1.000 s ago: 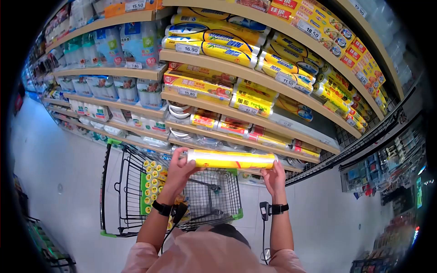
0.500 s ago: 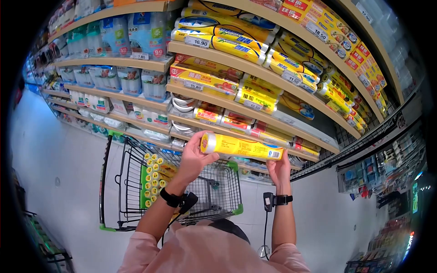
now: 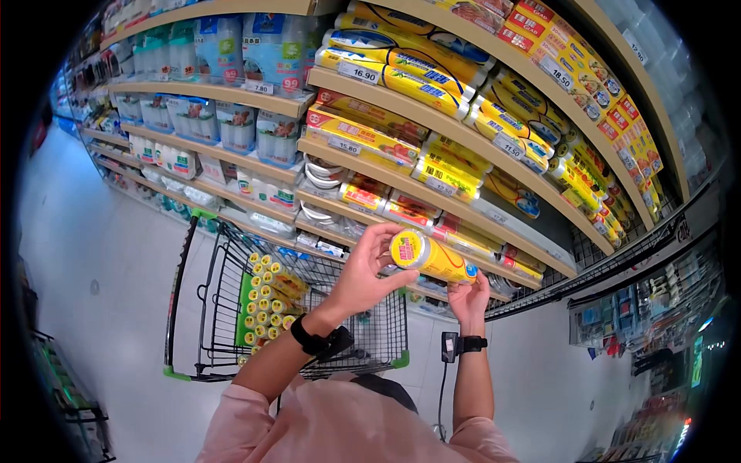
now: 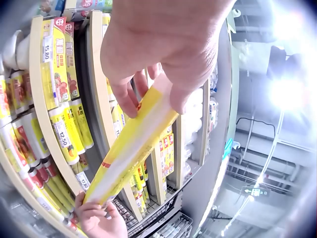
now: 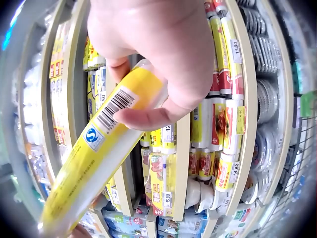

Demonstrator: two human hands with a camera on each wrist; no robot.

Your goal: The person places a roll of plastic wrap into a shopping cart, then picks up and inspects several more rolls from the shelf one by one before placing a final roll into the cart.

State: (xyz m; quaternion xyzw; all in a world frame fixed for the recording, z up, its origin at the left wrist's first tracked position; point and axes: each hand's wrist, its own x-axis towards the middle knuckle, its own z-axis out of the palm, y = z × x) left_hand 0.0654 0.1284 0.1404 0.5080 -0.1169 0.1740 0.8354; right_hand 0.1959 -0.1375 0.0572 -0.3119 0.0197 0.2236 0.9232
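Between the two hands, a yellow-wrapped roll (image 3: 440,261) with clear, shiny packaging is held up in front of the shelves. Its round printed end is turned up toward the head camera, beside the left hand (image 3: 370,270). That hand grips this end, thumb on one side and fingers on the other; the left wrist view shows the same hold on the roll (image 4: 130,144). At the opposite end, the right hand (image 3: 469,299) holds the roll from below. In the right wrist view, its thumb lies across the roll (image 5: 91,151) beside a barcode.
A wire shopping cart (image 3: 400,359) stands at the person's left front, several similar yellow rolls (image 3: 266,309) stacked inside. Ahead, shelf boards (image 3: 328,79) carry yellow rolls, boxes and white bowls, with price tags along their edges. Bagged containers (image 3: 258,50) fill the left shelves.
The roll has turned from nearly level, long side showing, to slanting with its round end facing the head camera. The left hand has moved right and closer to the right hand.
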